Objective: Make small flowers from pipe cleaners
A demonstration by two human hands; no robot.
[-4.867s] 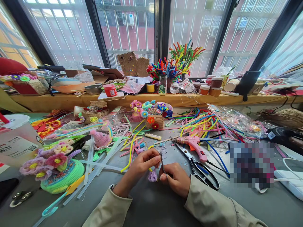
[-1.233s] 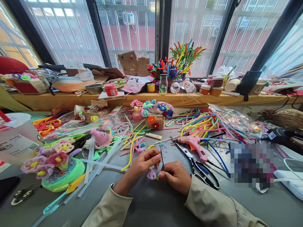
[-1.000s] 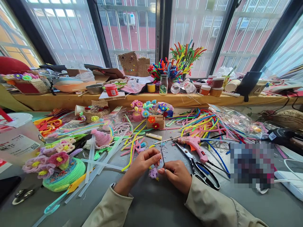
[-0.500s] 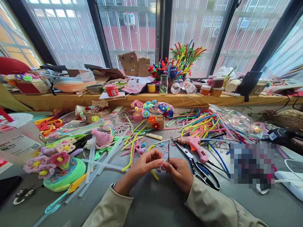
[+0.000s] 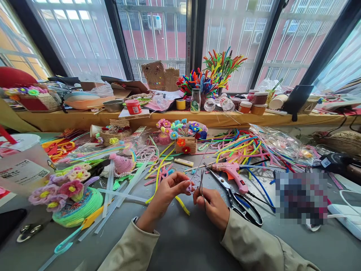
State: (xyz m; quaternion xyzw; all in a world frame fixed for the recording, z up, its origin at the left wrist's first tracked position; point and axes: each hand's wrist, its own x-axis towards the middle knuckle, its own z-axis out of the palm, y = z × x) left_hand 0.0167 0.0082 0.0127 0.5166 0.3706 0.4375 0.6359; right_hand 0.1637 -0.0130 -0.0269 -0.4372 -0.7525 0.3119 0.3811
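Observation:
Between the thumb and fingers of my left hand (image 5: pixel 170 193) is a small purple pipe-cleaner flower (image 5: pixel 190 187), partly covered by the fingers. A thin stem rises from it toward the back of the table. My right hand (image 5: pixel 212 205) grips small scissors (image 5: pixel 201 184), their blades pointing up and away, just right of the flower and apart from it. Under my left hand a yellow pipe cleaner (image 5: pixel 183 206) lies on the grey table. Large black-handled scissors (image 5: pixel 239 205) and a pink glue gun (image 5: pixel 230 174) lie right of my right hand.
A heap of coloured pipe cleaners (image 5: pixel 239 146) lies behind the glue gun. At the left are clear glue sticks (image 5: pixel 106 192), a green base with purple flowers (image 5: pixel 77 210) and a drink cup (image 5: pixel 24 162). A twine-wrapped flower box (image 5: pixel 186 145) stands at the back.
The purple flower, earlier hanging below my fingers, is now turned up in my left fingertips. The small scissors have moved slightly right, away from it, and the yellow pipe cleaner is uncovered.

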